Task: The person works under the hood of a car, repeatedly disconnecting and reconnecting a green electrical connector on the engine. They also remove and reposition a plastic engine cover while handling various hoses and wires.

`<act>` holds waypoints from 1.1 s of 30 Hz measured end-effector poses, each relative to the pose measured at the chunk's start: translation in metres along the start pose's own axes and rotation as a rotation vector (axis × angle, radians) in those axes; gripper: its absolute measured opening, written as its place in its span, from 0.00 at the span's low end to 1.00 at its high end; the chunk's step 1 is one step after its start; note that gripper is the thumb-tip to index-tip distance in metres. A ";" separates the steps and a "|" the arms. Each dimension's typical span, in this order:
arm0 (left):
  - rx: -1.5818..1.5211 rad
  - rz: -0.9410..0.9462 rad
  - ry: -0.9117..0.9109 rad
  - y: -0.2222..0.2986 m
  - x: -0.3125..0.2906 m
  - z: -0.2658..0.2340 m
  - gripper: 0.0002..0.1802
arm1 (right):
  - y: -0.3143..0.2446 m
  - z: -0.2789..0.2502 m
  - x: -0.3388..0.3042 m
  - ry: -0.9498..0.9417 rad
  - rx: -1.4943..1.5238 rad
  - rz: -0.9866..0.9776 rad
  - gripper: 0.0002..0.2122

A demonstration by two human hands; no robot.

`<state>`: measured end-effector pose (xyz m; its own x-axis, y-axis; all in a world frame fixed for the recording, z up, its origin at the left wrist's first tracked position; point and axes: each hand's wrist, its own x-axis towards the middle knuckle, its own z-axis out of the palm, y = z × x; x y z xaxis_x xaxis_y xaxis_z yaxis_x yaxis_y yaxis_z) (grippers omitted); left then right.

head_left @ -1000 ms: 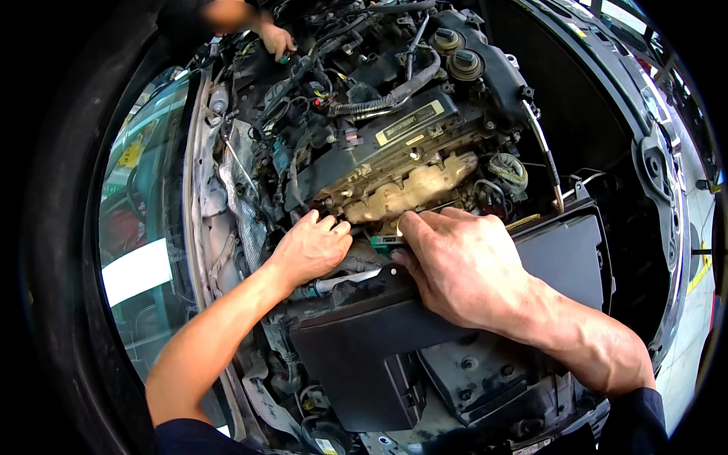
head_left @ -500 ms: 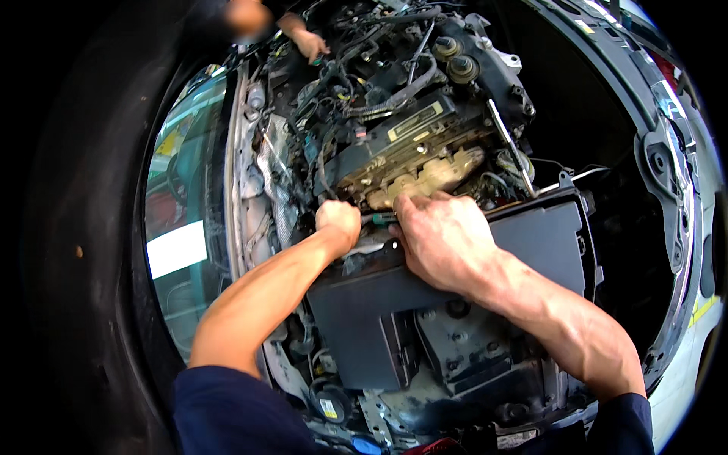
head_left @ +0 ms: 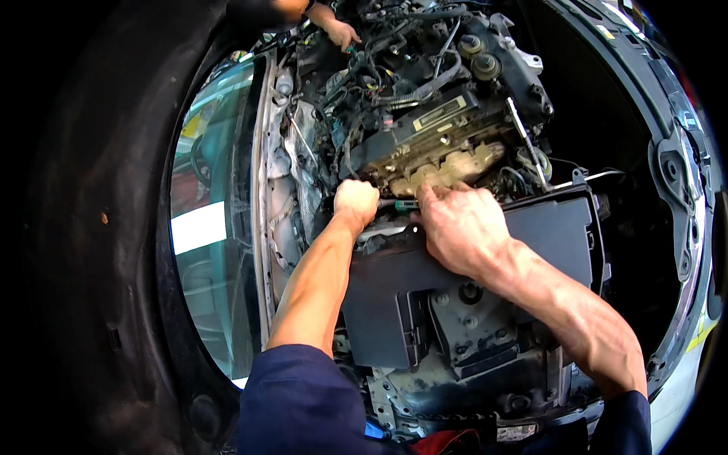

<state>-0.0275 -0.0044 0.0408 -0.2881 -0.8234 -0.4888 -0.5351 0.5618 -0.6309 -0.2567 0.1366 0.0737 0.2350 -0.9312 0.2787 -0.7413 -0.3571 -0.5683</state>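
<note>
Fingers of the left hand [head_left: 356, 203] were clenched around the grey end of a green-handled tool [head_left: 406, 205]. This tool lay between both hands — its long axis nearly left to right, on the near side of the tan metal cover [head_left: 449, 168]. The right hand [head_left: 466, 227] met its other end, fingers bent — whether it gripped, I could not tell.

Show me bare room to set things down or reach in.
The black cover has bare patches right of the right hand and beside the left forearm. A hand might fit in the dark gap between engine and front frame; depth hidden. Crowded: around the left hand, green piece and wiring by the co-worker's hand.
</note>
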 end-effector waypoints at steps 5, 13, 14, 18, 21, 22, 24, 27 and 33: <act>-0.015 -0.014 0.061 -0.010 0.001 0.012 0.08 | -0.003 0.001 -0.002 -0.011 -0.024 -0.010 0.10; 0.195 0.444 0.362 -0.032 -0.004 0.039 0.10 | -0.008 -0.001 0.005 -0.026 -0.030 -0.009 0.10; 0.321 0.475 0.523 -0.033 0.000 0.058 0.10 | -0.005 -0.002 0.007 -0.054 -0.032 0.015 0.10; 0.414 0.603 0.598 -0.028 0.006 0.026 0.10 | -0.004 -0.008 0.007 -0.081 -0.015 0.044 0.11; 0.403 0.779 0.701 -0.031 0.005 0.026 0.10 | -0.004 -0.003 0.004 0.047 -0.034 -0.028 0.10; 0.404 0.785 0.698 -0.033 0.005 0.026 0.09 | -0.004 -0.004 0.003 -0.002 -0.041 -0.002 0.10; 0.407 0.799 0.690 -0.038 0.006 0.025 0.08 | -0.006 -0.009 0.004 -0.097 -0.050 0.050 0.10; 0.404 0.805 0.639 -0.041 0.006 0.027 0.05 | -0.007 -0.008 0.002 -0.094 -0.043 0.056 0.09; 0.269 0.815 0.643 -0.045 0.013 0.029 0.04 | 0.000 -0.007 0.001 -0.041 -0.031 0.019 0.10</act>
<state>0.0156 -0.0380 0.0450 -0.8855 -0.0357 -0.4633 0.1773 0.8956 -0.4081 -0.2603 0.1360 0.0795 0.2455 -0.9403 0.2356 -0.7651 -0.3372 -0.5485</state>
